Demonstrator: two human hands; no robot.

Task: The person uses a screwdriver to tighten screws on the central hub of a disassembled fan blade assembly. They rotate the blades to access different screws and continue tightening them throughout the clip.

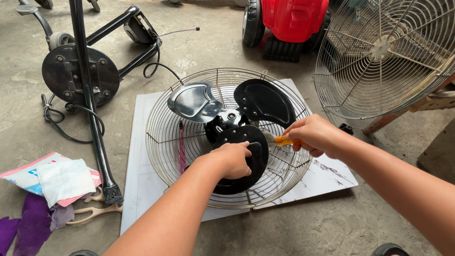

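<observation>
A round wire fan guard [159, 137] lies flat on a white board [137, 189]. Inside it sits a three-bladed fan impeller with a shiny hub [231, 116]; one blade [192, 100] is silvery, the other two [265, 100] are black. My left hand [232, 159] presses down on the near black blade. My right hand [315, 135] grips a screwdriver with an orange handle [283, 141], its shaft pointing toward the hub.
A second wire fan guard [379, 57] leans upright at the right. A black fan stand with round base [78, 73], pole and cable lies at the left. Rags and a packet [52, 180] sit near left. A red toy vehicle [291, 21] stands behind.
</observation>
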